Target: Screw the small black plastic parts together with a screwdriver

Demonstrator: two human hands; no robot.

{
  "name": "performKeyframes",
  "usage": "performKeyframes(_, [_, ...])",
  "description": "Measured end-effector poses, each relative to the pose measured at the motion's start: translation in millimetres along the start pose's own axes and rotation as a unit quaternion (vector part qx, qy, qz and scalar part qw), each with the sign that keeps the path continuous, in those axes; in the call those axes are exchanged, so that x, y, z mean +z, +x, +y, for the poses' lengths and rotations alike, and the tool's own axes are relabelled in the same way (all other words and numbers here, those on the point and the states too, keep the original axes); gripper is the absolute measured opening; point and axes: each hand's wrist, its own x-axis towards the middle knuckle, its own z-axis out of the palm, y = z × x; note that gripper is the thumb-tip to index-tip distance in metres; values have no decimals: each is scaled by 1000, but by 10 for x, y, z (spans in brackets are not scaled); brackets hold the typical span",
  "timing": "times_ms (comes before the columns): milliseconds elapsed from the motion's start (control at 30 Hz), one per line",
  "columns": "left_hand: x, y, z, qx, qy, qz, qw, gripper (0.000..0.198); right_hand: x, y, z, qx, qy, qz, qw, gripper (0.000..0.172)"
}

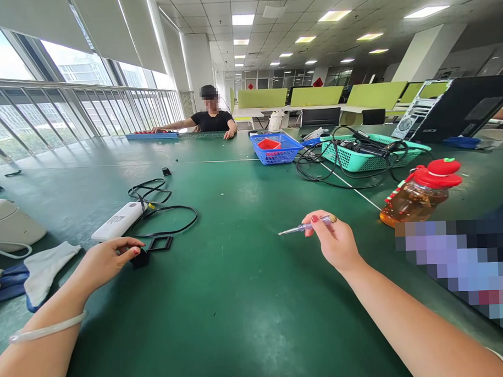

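Bare forearms (387, 299) nearest; right hand (333, 238) pinches one screwdriver (300, 228).
Left hand (108, 262) is half-curled at black piece (140, 259), hold unclear.

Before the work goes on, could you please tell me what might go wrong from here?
The bare tip of the screwdriver in the right hand might jab the left hand if the two meet. The loose black cable lies beside the small black frame and could drag it if pulled. The jar of amber liquid, right of the right hand, could be knocked by a wide swing.
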Motion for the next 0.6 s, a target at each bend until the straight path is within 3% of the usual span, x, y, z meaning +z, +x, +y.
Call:
performKeyframes(367, [-81,-62,168,2,63,-9,998,42,-2,3,-23,-3,-3,4,1000,46])
performKeyframes(600, [-135,-154,297,-29,169,-40,984,54,-10,1,-27,0,0,5,1000,45])
